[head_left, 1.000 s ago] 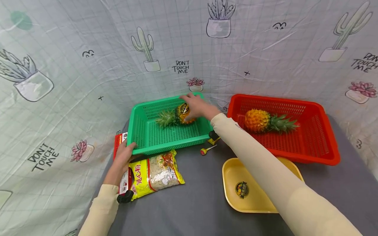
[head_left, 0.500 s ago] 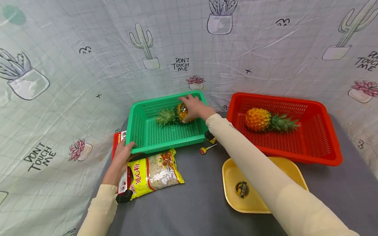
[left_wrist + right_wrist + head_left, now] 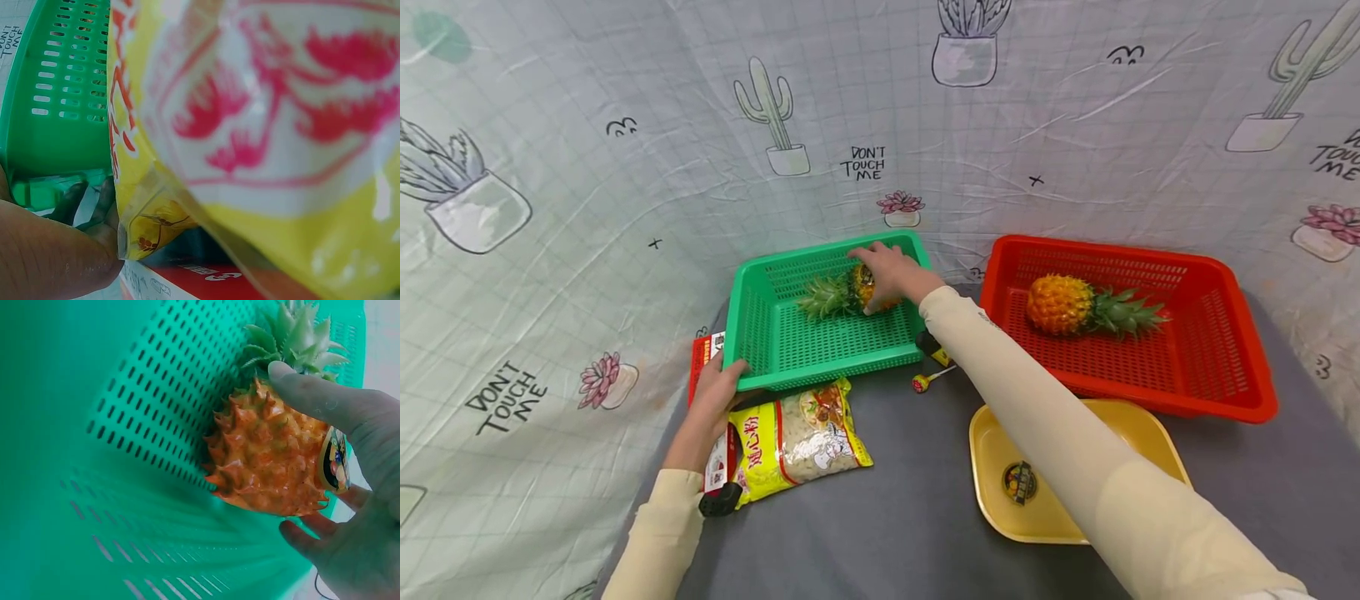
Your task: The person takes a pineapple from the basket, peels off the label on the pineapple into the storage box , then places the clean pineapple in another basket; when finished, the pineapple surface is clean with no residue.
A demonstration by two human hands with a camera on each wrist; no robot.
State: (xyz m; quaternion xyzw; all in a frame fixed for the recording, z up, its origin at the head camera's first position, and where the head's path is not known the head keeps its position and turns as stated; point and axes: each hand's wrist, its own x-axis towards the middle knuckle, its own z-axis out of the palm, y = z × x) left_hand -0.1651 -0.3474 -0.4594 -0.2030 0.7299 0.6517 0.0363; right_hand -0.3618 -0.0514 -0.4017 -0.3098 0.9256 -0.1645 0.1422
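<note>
In the head view, a pineapple [image 3: 827,298] lies on its side in a green plastic basket [image 3: 805,362], crown to the left. My right hand [image 3: 891,271] reaches over its body and grips it. The right wrist view shows the thumb along the fruit near the crown and the other fingers on the far side, beside a dark round sticker [image 3: 334,460]. My left hand [image 3: 711,400] holds the basket's front left corner, thumb outside. In the left wrist view, a yellow food bag [image 3: 275,237] hides much of that area.
A red basket [image 3: 1195,404] with another pineapple [image 3: 1060,304] stands to the right. In front of it sits a yellow tray [image 3: 1000,521], partly behind my right arm. A lollipop [image 3: 921,382] and a red-and-white box [image 3: 718,467] lie on the grey table [image 3: 887,533].
My right hand has shifted slightly left over the pineapple and covers more of its sticker. The left hand stays at the basket corner, and the baskets keep their places.
</note>
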